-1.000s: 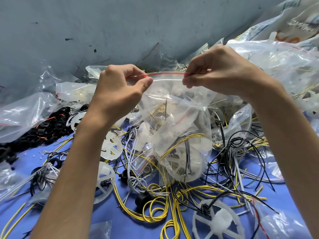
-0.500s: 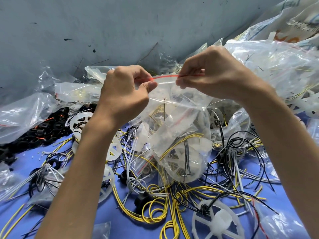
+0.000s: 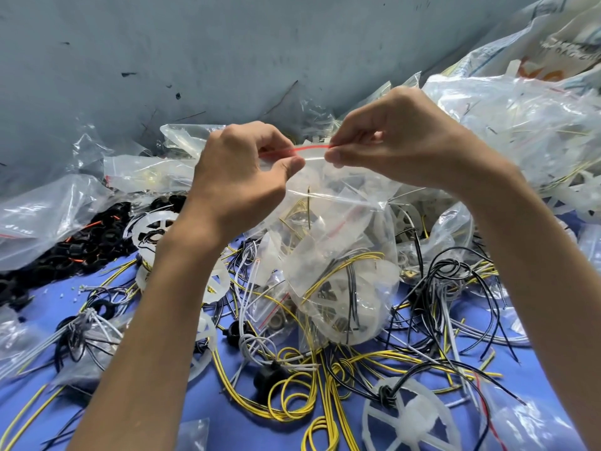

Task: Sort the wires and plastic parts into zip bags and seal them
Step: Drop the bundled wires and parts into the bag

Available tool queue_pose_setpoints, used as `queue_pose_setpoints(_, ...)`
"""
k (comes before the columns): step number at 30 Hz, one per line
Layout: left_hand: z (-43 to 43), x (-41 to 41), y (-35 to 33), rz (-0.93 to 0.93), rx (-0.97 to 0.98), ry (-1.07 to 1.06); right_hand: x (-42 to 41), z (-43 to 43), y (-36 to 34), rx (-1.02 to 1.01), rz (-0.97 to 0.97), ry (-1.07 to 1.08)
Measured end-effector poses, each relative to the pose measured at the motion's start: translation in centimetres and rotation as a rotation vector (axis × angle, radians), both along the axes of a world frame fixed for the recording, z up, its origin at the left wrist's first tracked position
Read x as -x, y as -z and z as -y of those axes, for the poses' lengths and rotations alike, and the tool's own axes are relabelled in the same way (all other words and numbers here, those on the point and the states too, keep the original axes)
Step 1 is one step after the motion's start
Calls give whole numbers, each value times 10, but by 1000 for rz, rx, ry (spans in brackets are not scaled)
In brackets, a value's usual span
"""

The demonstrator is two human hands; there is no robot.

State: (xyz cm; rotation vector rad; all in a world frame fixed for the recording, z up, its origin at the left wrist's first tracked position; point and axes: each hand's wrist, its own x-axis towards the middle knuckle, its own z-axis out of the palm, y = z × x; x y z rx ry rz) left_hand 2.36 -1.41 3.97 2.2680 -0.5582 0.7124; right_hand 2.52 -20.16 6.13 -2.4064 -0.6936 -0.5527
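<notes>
So, holding a clear zip bag [image 3: 341, 255] up off the blue worktop [image 3: 227, 428] by its top edge, using both hands. Pinching the red zip strip [image 3: 309, 148] at its left end with the left hand [image 3: 240, 177], thumb pressed against curled fingers [image 3: 274, 143], narrow and tight on the plastic. Doing the same at the right end with the right hand [image 3: 400, 141], fingers closed small on the strip, leaving only a short red stretch visible in between. Can't tell if sealed under the pinches. Hangs down below the hands in the middle of everything, bottom low over the clutter; touching it or not, honestly can't tell. Stuffed with yellow and black wire, cloudy white plastic pieces and what look like smaller folded bags.

Down on the worktop, a proper mess: loose yellow wires [image 3: 292, 402] coiled near the front, black wires [image 3: 455, 288] tangled over to the right, and a white spoked plastic wheel [image 3: 409, 421] at the front right with black wire knotted at its rim. Over on the left, a heap of small black parts [image 3: 81, 242], partly tucked under a crumpled clear bag [image 3: 42, 216]. Up on the right, a big pile of filled clear bags [image 3: 520, 131] just beside the right hand. Behind all of it, a scuffed grey wall [image 3: 227, 43].
</notes>
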Motion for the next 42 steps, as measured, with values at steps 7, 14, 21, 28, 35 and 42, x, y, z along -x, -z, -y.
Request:
queue_pose_setpoints(7, 3, 3, -1, 31, -1, 29, 2, 0, 0, 28, 34, 20)
queue_pose_setpoints(14, 4, 3, -1, 18, -9, 75, 3, 2, -2, 63, 60, 16)
queue_pose_setpoints(21, 7, 2, 2, 33, -9, 111, 2, -3, 0, 74, 67, -37)
queue_pose_setpoints(28, 12, 5, 4, 92, -7, 92, 5, -5, 2, 134, 131, -10)
queue_pose_setpoints(35, 10, 7, -1, 96, 18, 96, 6, -2, -3, 78, 82, -19)
queue_pose_setpoints(42, 3, 3, -2, 94, 49, 65, 6, 7, -8, 71, 37, 18)
